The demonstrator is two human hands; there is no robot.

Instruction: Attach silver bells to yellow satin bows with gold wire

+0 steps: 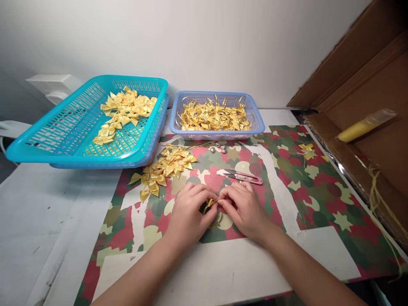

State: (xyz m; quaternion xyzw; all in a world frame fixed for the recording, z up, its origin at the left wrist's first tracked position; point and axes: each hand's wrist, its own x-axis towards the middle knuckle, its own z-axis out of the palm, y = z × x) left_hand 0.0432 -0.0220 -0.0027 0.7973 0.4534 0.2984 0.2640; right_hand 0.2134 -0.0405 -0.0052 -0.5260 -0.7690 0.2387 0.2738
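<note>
My left hand [191, 208] is closed in a pinch around a yellow ribbon bow [209, 205], mostly hidden by the fingers. Thumb and forefinger of my right hand [244, 206] press together right beside it, on what looks like thin gold cord at the bow's edge. Just beyond the hands lies a pair of pink-handled thread snips [244, 176]. Several loose yellow bows [170, 165] are piled to the left. Behind them are straight gold cords [188, 145] and several small silver bells [218, 147].
A turquoise basket [127, 155] with yellow bows stands at the left, over a blue one. A blue-violet basket [216, 137] at the back holds bows with gold loops. Cardboard [360, 85] walls the right side, with a yellow tube [363, 126] sticking out.
</note>
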